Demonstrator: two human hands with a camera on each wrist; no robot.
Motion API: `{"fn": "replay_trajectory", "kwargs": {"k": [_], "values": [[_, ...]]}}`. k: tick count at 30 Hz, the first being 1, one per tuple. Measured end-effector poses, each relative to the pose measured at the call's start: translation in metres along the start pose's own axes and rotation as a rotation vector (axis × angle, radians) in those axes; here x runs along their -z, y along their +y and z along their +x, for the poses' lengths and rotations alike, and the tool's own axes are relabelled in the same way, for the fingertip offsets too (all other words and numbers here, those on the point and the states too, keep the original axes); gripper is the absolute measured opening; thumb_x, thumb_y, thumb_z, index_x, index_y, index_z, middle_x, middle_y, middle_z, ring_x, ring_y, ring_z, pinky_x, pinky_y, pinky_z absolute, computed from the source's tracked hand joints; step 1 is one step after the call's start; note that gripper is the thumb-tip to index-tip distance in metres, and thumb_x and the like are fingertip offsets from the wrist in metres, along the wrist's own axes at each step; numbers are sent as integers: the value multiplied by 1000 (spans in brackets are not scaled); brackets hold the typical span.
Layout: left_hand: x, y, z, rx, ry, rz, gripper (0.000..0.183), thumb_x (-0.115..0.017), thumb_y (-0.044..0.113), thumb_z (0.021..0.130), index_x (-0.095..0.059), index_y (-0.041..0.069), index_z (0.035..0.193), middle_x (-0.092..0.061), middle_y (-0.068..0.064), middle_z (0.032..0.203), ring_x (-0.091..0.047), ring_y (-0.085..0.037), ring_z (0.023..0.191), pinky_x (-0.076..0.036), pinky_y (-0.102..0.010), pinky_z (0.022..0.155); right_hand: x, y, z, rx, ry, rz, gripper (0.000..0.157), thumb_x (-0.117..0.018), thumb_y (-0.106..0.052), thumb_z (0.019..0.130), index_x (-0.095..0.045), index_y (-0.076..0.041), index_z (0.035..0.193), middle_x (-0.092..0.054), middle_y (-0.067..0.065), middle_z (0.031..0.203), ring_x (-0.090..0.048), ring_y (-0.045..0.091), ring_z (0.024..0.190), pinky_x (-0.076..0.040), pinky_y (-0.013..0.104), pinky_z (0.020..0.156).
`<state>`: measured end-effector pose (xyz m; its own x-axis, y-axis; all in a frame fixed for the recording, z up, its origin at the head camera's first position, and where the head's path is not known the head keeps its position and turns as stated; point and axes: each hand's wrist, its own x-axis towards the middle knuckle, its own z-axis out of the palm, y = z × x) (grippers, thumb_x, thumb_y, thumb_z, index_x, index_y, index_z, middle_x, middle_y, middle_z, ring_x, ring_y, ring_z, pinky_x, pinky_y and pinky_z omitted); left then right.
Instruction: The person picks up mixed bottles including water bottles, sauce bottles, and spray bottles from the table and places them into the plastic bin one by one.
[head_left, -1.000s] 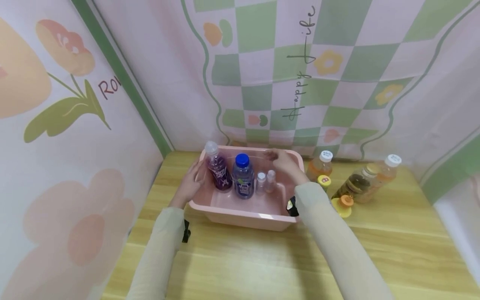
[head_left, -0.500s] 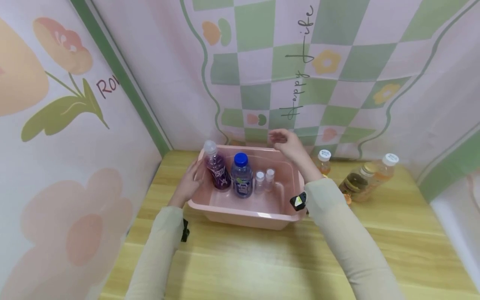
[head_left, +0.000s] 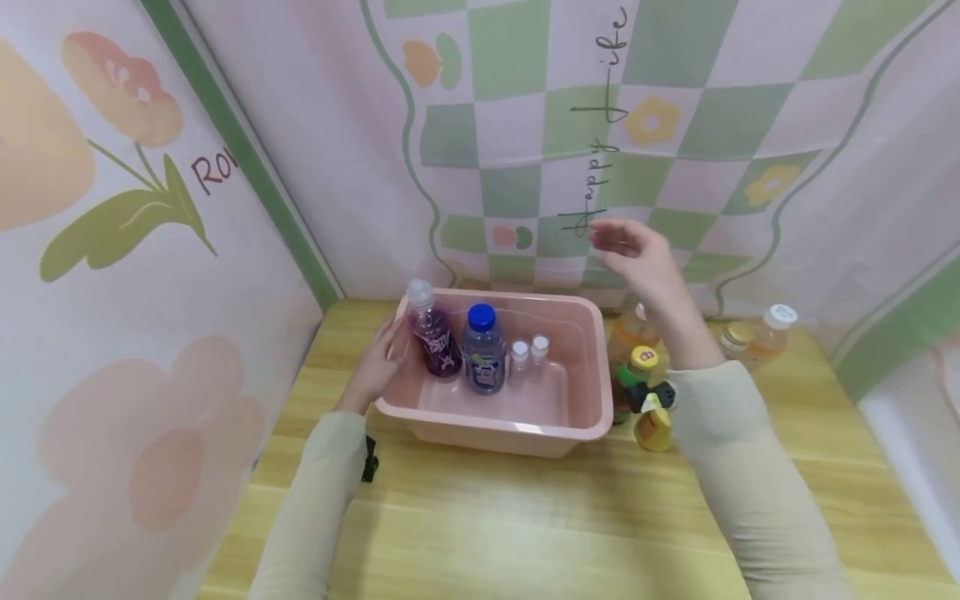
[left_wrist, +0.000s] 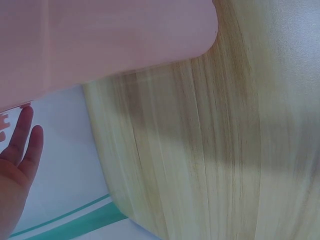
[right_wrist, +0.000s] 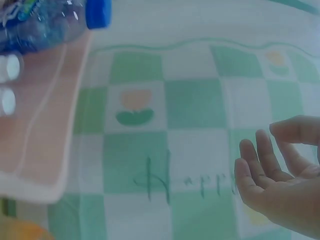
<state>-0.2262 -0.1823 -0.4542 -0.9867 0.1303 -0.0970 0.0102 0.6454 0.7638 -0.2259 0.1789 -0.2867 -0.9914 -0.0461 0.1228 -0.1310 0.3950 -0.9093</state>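
Observation:
A pink plastic tub stands on the table against the back curtain. My left hand rests at its left rim with fingers extended; the left wrist view shows two straight fingers beside the tub's wall. Inside stand a purple drink bottle, a blue-capped bottle and two small white-capped bottles. My right hand is raised in the air behind the tub's right end, fingers loosely bent and holding nothing. In the right wrist view, its fingertips face the curtain.
Right of the tub stand an orange drink bottle, a yellow-capped bottle and a yellow bottle. Farther right are a gold-capped bottle and a white-capped bottle. My right forearm partly hides this group. A patterned curtain hangs behind.
My right hand has risen out of the tub and moved up and to the right, above the bottles there. The left hand stays at the left rim.

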Motion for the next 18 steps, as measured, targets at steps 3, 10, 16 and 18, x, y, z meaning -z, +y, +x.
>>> {"fn": "replay_trajectory", "kwargs": {"k": [3,10,16,18], "values": [[0,1,1,-4,3,6,72,-53,6,90,-22,22,153,-6,-4,163,-15,-39,147,-19,-63,116,21,7,-5,9,56,67,40,-55,-1,92,-54,-10,131,-60,-18,108,-55,-3,103,-49,9,91],[0,3,1,2,-1,19,72,-52,6,91,-21,24,153,-6,-4,163,-15,-40,147,-19,-64,116,69,30,-14,17,164,264,37,-55,7,88,-63,-18,114,-65,-21,95,-58,-5,93,-47,2,79],[3,5,0,2,4,7,71,-52,6,91,-22,22,153,-5,-4,163,-13,-39,148,-19,-64,116,99,48,-20,7,226,445,36,-57,9,87,-67,-19,107,-70,-16,91,-61,-3,89,-47,3,81],[4,4,0,1,1,19,71,-53,7,91,-21,22,153,-5,-4,163,-13,-38,148,-19,-63,117,108,53,-23,-28,244,447,34,-57,6,88,-67,-20,109,-70,-17,91,-61,-4,90,-46,4,87]]}}
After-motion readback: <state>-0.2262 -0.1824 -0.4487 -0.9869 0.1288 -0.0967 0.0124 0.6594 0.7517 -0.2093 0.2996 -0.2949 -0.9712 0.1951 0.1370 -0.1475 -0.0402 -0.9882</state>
